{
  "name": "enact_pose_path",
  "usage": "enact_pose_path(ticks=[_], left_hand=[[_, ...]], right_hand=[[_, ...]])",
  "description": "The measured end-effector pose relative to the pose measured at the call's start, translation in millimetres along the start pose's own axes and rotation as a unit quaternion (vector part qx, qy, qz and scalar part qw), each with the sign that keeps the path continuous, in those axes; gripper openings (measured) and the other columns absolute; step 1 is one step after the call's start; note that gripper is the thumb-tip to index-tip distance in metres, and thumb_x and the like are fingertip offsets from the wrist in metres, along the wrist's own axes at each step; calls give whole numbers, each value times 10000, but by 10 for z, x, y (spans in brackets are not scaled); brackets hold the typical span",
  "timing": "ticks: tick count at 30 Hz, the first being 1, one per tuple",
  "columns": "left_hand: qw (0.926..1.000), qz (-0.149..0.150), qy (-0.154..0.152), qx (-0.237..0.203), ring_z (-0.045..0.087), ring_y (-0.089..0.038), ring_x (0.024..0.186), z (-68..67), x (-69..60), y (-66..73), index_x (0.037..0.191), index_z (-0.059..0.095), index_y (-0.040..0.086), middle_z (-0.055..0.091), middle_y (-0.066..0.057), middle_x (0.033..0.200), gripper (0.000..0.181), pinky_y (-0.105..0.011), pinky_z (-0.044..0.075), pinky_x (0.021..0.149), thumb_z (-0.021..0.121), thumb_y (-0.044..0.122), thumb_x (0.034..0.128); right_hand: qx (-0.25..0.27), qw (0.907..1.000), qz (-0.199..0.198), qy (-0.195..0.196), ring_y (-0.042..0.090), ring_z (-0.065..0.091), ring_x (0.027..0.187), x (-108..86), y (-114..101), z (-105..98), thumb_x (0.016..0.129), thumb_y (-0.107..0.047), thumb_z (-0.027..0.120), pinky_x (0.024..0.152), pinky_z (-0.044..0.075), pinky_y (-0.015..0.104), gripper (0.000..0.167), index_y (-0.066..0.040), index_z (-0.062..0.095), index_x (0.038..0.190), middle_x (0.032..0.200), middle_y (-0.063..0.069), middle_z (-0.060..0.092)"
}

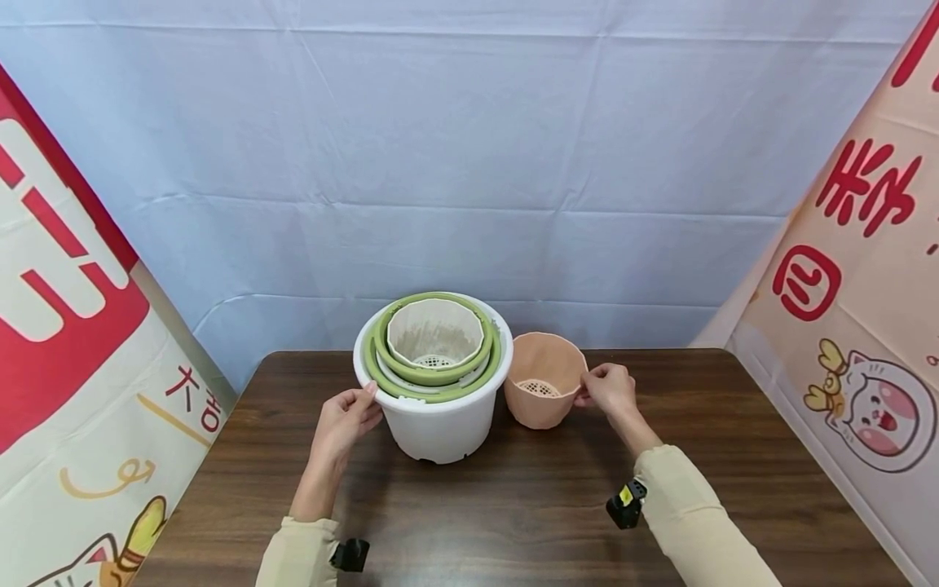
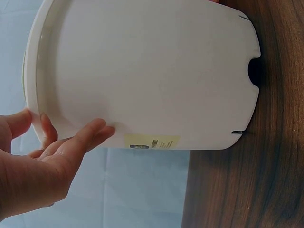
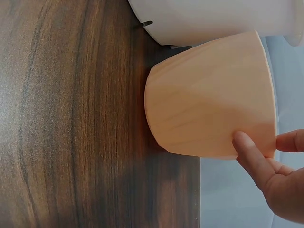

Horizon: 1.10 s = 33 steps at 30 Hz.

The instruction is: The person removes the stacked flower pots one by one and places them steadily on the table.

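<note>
A large white flowerpot (image 1: 440,428) stands on the table with several smaller pots nested inside it. Among these show a green rim (image 1: 440,376) and a small cream pot (image 1: 420,326) with a perforated bottom. My left hand (image 1: 343,424) pinches the white pot's rim at its left; in the left wrist view other fingers (image 2: 88,135) lie along the pot's wall near a yellowish label (image 2: 159,141). To the right stands a peach flowerpot (image 1: 539,410), also with holes in its base. Its right rim is between the thumb and fingers of my right hand (image 1: 610,390).
Both pots stand near the back edge of the dark wooden table (image 1: 557,497). Behind it hangs a pale blue cloth (image 1: 455,163). Printed banners flank the table at left (image 1: 66,326) and right (image 1: 866,326).
</note>
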State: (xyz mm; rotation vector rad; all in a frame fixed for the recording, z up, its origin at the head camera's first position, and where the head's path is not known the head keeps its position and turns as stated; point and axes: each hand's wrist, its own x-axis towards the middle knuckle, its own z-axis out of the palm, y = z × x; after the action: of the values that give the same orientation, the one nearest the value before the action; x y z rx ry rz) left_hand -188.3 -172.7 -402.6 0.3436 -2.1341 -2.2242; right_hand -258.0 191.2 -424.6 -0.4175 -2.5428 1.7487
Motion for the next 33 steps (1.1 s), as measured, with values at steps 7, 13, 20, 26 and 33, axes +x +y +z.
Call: enact_pose_path(ticks=[7, 13, 20, 26, 33], left_hand=[[10000, -2, -2, -17, 614, -154, 882, -2, -1, 0, 1032, 520, -115, 618, -90, 899, 341, -382, 484, 867, 542, 212, 936], [10000, 9, -16, -39, 610, -156, 893, -4, -10, 5, 1038, 513, -118, 616, -81, 896, 346, -388, 477, 876, 535, 213, 939], [10000, -14, -36, -60, 609, -144, 882, -3, -16, 7, 1034, 510, -117, 612, -71, 892, 339, -392, 472, 883, 533, 208, 940], [10000, -5, 12, -31, 614, -141, 862, -2, -9, 1, 1014, 520, -111, 614, -83, 890, 335, -388, 482, 870, 541, 214, 936], [10000, 11, -10, -83, 613, -144, 860, 1, -7, -3, 1002, 517, -112, 616, -73, 870, 334, -390, 482, 870, 546, 214, 933]], right_hand=[[169, 9997, 80, -141, 227, 647, 579, 36, 8, 0, 863, -10, 450, 517, 551, 258, 179, 132, 527, 940, 620, 123, 619], [336, 9987, 178, -330, 210, 642, 567, 61, 6, -7, 891, -15, 429, 569, 563, 303, 235, 173, 482, 1022, 703, 177, 618], [632, 9967, 279, -422, 231, 644, 562, 85, -6, 4, 904, -12, 422, 563, 563, 311, 227, 184, 468, 1011, 676, 162, 611], [918, 9943, 297, -459, 211, 634, 522, 125, -12, 13, 922, -5, 426, 615, 562, 365, 168, 158, 467, 933, 617, 136, 596], [1068, 9922, 413, -486, 205, 636, 529, 171, 1, 5, 940, -23, 431, 587, 563, 320, 204, 175, 460, 982, 635, 153, 596]])
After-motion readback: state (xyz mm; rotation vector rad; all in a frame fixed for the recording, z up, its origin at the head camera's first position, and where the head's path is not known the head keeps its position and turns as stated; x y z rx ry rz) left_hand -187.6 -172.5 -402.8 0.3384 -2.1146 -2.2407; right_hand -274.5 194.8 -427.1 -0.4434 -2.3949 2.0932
